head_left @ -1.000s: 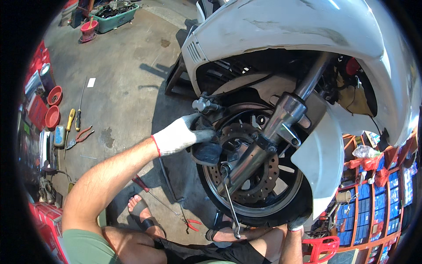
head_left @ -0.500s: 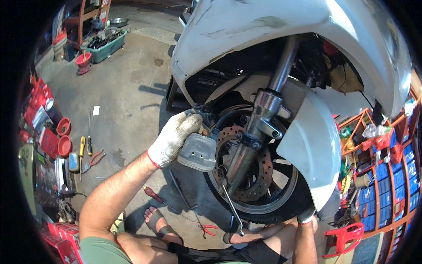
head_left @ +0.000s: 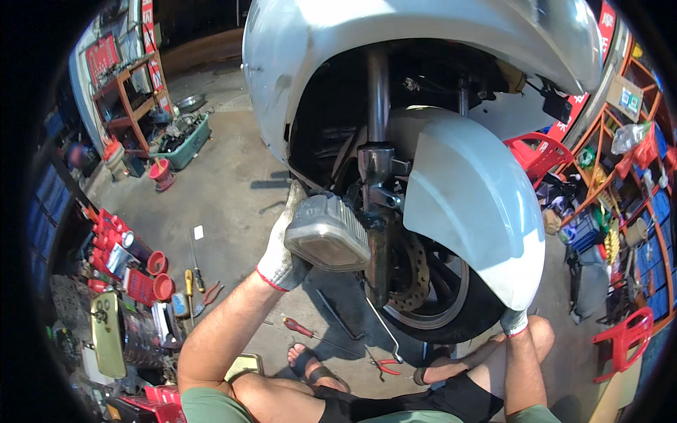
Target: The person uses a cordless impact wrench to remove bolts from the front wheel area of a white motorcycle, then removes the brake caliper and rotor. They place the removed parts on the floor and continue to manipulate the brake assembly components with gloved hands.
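- Concrete floor (head_left: 236,218) spreads across the left and centre of the frame; I judge it serves as the bench, since tools lie straight on it.
- I see the white bike (head_left: 423,25) across the top, its fork (head_left: 379,106) upright mid-frame and its fender (head_left: 472,190) curving over the wheel (head_left: 474,307).
- Near the frame's centre is the grey part (head_left: 328,243), its broad face toward me, partly hiding the fork's lower leg.
- Left hand (head_left: 282,243): fingers clamped on that part's left side, tips hidden, probably to bear its weight.
- Right hand (head_left: 514,323): lower right, at the fender's bottom tip, perhaps for steadying; its fingers are hidden, so I cannot tell whether they grip.
- Lower centre, a wrench (head_left: 384,330) slants down from the fork's foot.
- Pliers (head_left: 386,362), a screwdriver (head_left: 299,326) and a black bar (head_left: 333,312) lie near the wheel, presumably for easy reach.
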A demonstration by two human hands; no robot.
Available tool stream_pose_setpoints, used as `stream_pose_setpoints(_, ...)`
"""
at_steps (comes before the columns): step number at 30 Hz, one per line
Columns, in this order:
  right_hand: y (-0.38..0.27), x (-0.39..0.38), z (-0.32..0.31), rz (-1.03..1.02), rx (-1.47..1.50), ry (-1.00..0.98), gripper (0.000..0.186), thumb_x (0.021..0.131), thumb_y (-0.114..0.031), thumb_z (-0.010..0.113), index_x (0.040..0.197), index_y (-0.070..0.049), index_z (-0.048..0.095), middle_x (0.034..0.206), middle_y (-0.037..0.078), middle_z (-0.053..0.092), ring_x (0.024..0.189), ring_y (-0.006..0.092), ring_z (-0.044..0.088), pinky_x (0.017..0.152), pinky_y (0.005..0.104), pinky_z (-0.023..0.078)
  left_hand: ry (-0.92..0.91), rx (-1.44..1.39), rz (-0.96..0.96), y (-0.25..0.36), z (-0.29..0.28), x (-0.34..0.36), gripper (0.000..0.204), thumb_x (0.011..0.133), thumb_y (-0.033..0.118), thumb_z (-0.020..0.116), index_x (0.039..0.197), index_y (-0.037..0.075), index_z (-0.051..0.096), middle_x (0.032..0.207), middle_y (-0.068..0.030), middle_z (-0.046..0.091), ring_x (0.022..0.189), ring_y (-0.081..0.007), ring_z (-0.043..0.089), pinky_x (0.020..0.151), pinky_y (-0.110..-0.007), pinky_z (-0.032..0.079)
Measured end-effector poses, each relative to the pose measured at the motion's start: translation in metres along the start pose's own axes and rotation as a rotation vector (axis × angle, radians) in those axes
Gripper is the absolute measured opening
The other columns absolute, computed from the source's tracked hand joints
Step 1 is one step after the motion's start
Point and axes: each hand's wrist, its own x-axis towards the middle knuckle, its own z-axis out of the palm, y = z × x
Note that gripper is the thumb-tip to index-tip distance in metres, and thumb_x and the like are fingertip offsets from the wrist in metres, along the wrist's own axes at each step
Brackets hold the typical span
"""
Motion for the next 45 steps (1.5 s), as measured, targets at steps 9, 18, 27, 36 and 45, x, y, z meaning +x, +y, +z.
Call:
stream_pose_setpoints(9, 0.011, 0.007, 0.016, -0.095, -0.002, -0.002, 0.056, 0.105, -0.027, 0.057, 0.153, -0.005, 0.041, 0.150, 0.012, 0.051, 0.136, 0.0230, 0.050, 0.113, 0.0371, 0.043, -0.252, -0.408, -0.110, -0.024, -0.005, -0.011, 0.046, 0.106, 0.054, 0.045, 0.126, 0.016, 0.063, 0.125, -0.0053, 0.067, 0.121, -0.0262, 0.062, 0.110, -0.050, 0.046)
stream_pose_setpoints(18, -0.054, 0.004, 0.026, -0.169, 0.002, 0.048, 0.052, 0.099, -0.025, 0.066, 0.143, -0.002, 0.053, 0.135, 0.014, 0.064, 0.123, 0.0251, 0.062, 0.103, 0.0375, 0.050, -0.481, -1.002, -0.214, -0.042, 0.011, -0.019, 0.049, 0.104, 0.044, 0.046, 0.144, 0.016, 0.047, 0.138, -0.0059, 0.056, 0.130, -0.0220, 0.053, 0.115, -0.042, 0.041)
stream_pose_setpoints(27, -0.053, -0.007, 0.034, -0.266, -0.120, 0.248, 0.048, 0.095, -0.022, 0.067, 0.136, 0.001, 0.058, 0.126, 0.016, 0.068, 0.117, 0.0284, 0.065, 0.099, 0.0390, 0.051, -0.312, -0.183, 0.055, -0.057, 0.007, 0.004, 0.067, 0.100, 0.065, 0.038, 0.146, 0.019, 0.052, 0.143, -0.0089, 0.057, 0.131, -0.0313, 0.055, 0.116, -0.052, 0.042)
stream_pose_setpoints(36, -0.001, 0.011, 0.022, -0.359, -0.103, 0.285, 0.062, 0.101, -0.034, 0.060, 0.146, 0.005, 0.047, 0.141, 0.022, 0.058, 0.132, 0.0331, 0.056, 0.108, 0.0417, 0.044, -0.154, -0.239, 0.044, -0.072, -0.003, -0.006, 0.059, 0.099, 0.061, 0.049, 0.137, 0.018, 0.061, 0.137, -0.0133, 0.061, 0.125, -0.0357, 0.060, 0.107, -0.060, 0.047)
stream_pose_setpoints(45, 0.043, 0.037, -0.008, -0.202, 0.038, 0.217, 0.078, 0.106, -0.059, 0.040, 0.157, 0.000, 0.035, 0.157, 0.014, 0.044, 0.143, 0.0255, 0.042, 0.118, 0.0384, 0.033, -0.001, -0.279, -0.039, -0.056, 0.044, -0.021, 0.032, 0.103, 0.038, 0.056, 0.107, 0.010, 0.068, 0.100, -0.0073, 0.072, 0.099, -0.0266, 0.071, 0.092, -0.042, 0.057)
